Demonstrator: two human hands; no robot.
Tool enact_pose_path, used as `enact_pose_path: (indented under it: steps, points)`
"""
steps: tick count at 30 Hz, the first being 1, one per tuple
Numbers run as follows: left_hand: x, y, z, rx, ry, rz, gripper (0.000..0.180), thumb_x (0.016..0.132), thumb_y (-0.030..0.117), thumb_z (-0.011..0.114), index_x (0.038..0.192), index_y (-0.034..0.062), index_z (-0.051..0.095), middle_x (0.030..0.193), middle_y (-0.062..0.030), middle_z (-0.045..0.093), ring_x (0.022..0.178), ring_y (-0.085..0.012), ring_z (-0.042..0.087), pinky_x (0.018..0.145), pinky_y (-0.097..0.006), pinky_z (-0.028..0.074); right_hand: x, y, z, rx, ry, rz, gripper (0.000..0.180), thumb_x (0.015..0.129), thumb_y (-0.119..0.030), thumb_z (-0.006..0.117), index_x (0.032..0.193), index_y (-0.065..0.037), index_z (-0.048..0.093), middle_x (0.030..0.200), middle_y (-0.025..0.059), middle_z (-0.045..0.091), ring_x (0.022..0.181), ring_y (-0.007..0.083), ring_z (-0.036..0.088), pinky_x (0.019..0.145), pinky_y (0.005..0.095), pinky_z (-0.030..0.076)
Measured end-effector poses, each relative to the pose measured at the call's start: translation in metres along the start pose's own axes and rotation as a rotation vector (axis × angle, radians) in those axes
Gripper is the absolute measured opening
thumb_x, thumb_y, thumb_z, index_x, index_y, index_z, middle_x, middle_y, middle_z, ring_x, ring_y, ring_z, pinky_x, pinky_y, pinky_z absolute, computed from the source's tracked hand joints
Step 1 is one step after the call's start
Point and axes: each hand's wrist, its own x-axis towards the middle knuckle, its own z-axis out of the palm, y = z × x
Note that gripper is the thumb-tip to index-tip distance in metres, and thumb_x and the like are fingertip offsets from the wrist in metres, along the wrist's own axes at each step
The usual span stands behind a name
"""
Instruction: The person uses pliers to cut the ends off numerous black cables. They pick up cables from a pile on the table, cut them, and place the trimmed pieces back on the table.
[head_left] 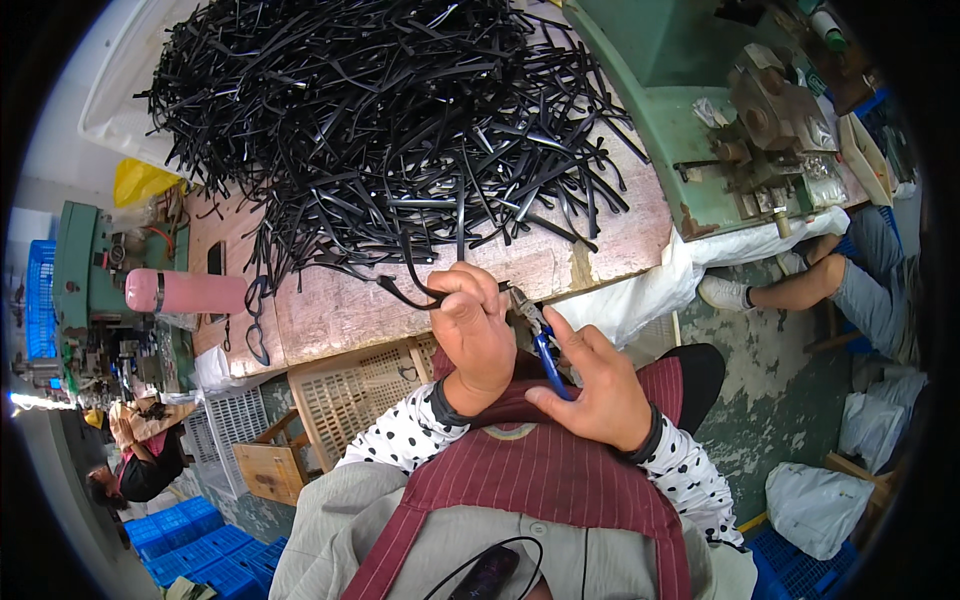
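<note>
My left hand (472,328) is closed around a slim black eyeglass temple (400,291), whose curved end sticks out to the left over the table edge. In my right hand (603,388) are pliers with blue handles (550,362). Their metal jaws meet the temple's other end just beside my left fingers; whether they grip it I cannot tell. Just beyond my hands, a big tangled heap of black temples (380,120) covers much of the wooden table (340,315). A dark eyeglass front (257,318) lies at the table's left.
A pink bottle (180,291) lies at the left. Green machinery (765,130) stands at the right, with white cloth (640,300) along the table edge. A slatted crate (350,400) sits below the table. Another person's leg (800,285) shows at right; a co-worker (145,450) is far left.
</note>
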Motion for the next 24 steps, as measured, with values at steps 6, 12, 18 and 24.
enact_pose_path:
  steps: [6,12,18,24]
  points:
    - [0.015,0.012,0.002,-0.144,0.155,-0.328,0.047,0.101,0.056,0.034,0.084,0.0125,0.039,0.069,-0.0002,0.039,0.051,-0.0068,0.028,0.045,-0.021,0.028,0.000,-0.003,-0.003,0.052,-0.050,0.067,0.081,0.075,-0.022,0.078,0.146,-0.008,0.041,0.085,0.0140,0.054,0.071,0.0276,0.061,0.065,0.0380,0.051]
    - [0.019,0.008,-0.008,-0.176,0.125,-0.481,0.042,0.103,0.050,0.036,0.087,0.0118,0.042,0.070,-0.0012,0.043,0.055,-0.0093,0.036,0.053,-0.025,0.037,-0.001,0.013,-0.001,0.265,0.016,0.190,0.084,0.075,-0.015,0.078,0.147,-0.006,0.037,0.097,0.0104,0.059,0.079,0.0227,0.060,0.072,0.0325,0.050]
    - [-0.006,-0.004,-0.007,-0.091,-0.255,-0.216,0.021,0.105,0.022,0.042,0.091,0.0062,0.045,0.077,-0.0049,0.048,0.070,-0.0135,0.044,0.066,-0.028,0.041,0.020,0.030,-0.023,1.629,-0.022,0.025,0.082,0.088,-0.040,0.066,0.152,-0.014,0.022,0.136,0.0141,0.048,0.131,0.0292,0.043,0.106,0.0460,0.037]
    - [-0.041,0.035,0.021,0.339,-0.705,-0.092,0.017,0.087,0.000,0.064,0.104,-0.0002,0.067,0.073,-0.0031,0.061,0.062,-0.0060,0.054,0.056,-0.023,0.044,0.044,0.040,-0.029,1.922,0.042,-0.108,0.088,0.084,-0.065,0.060,0.149,-0.017,0.026,0.148,0.0152,0.036,0.143,0.0329,0.028,0.107,0.0573,0.033]
